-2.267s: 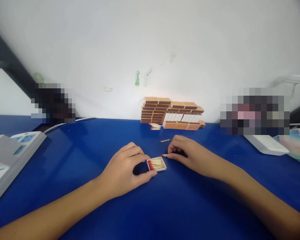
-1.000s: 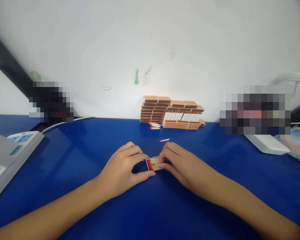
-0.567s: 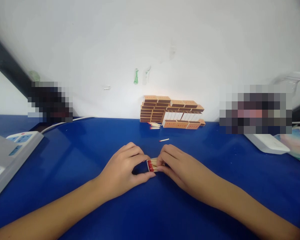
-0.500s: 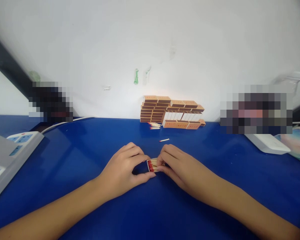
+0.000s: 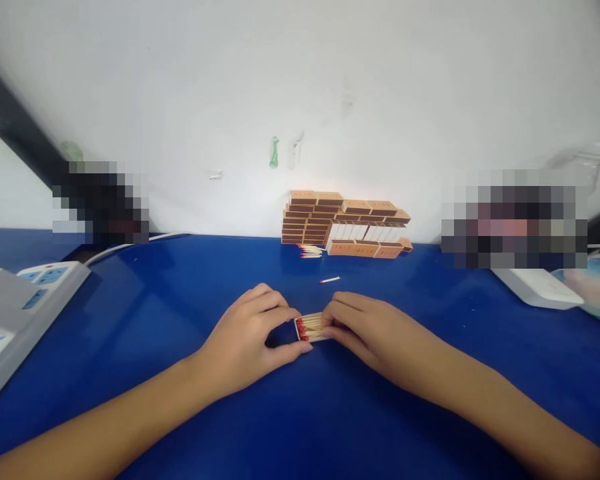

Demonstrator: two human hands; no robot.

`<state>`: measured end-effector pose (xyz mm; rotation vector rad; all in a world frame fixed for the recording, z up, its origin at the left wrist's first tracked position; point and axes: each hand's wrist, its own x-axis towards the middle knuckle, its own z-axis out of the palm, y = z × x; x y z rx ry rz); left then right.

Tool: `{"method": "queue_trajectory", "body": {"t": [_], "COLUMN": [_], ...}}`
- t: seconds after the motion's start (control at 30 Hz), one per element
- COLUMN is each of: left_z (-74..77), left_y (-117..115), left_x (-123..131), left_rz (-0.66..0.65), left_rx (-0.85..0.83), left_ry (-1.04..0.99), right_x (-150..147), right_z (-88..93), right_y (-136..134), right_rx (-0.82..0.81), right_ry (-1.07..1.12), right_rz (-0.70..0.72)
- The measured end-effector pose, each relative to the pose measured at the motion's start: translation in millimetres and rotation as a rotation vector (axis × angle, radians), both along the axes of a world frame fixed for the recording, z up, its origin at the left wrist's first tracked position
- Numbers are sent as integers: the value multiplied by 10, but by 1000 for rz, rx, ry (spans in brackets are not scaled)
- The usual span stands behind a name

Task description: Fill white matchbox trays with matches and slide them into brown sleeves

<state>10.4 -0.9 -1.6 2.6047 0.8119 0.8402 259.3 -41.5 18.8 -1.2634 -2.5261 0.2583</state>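
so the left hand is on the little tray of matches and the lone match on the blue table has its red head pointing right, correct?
Not quite: the lone match on the blue table points its red head left, as the head view shows. The left hand is on the little tray of matches.

Left hand (image 5: 253,327) and right hand (image 5: 365,327): bare, with slender fingers (image 5: 280,315). Left forearm (image 5: 125,400) and right forearm (image 5: 490,387): bare to the picture's edge, smooth in outline, tapering toward the wrists (image 5: 197,373).
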Motion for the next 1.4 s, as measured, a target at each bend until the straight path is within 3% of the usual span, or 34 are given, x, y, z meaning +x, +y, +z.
{"method": "queue_trajectory", "body": {"t": [0.33, 0.53, 0.63, 0.77, 1.1, 1.27, 1.4], "left_z": [4, 2, 12, 35, 1, 17, 3], "left_y": [2, -15, -18, -26, -18, -29, -15], "left_x": [18, 1, -1, 0, -7, -8, -7], "left_rz": [-3, -1, -13, 14, 21, 36, 35], "left_rx": [8, 15, 22, 55, 23, 65, 28], "left_ry": [-26, -51, -35, -104, 9, -127, -15], "right_x": [17, 233, 355, 434, 356, 332, 326], "right_z": [0, -123, -220, -272, -294, -286, -279], "right_y": [11, 249, 373, 442, 423, 416, 408], "right_rx": [-39, 179, 243, 221, 169, 127, 129], "right_ry": [101, 131, 87, 69, 148, 145, 120], "right_rz": [-42, -207, -220, -206, -170, -189, -191]}}
